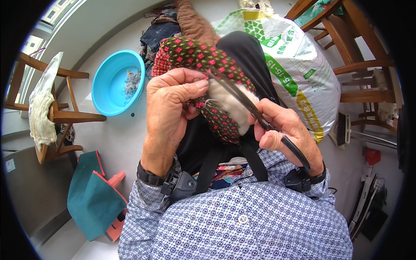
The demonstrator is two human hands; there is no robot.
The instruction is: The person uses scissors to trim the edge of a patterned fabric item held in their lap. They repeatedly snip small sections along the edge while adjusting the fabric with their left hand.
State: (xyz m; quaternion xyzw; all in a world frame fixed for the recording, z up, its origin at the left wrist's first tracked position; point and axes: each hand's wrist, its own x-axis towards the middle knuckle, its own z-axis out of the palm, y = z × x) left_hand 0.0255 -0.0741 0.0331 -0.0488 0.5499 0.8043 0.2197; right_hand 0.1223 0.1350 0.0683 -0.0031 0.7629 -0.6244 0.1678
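Across my lap lies a padded cloth piece with a dark floral print, its pale wadding showing through an opening. My left hand pinches the cloth's edge between thumb and fingers, with bits of dark thread by the fingertips. Scissors with dark blades and black handles are in my right hand. Their tips point up and left, close to the left fingertips. My fingers partly cover the scissor handles, and the left fingers hide some of the cloth edge.
A blue plastic basin holding grey fluff stands on the floor at left. Beside it is a wooden chair bearing wadding. A large white printed sack leans at my right, near more wooden chairs. Dark cloths lie ahead.
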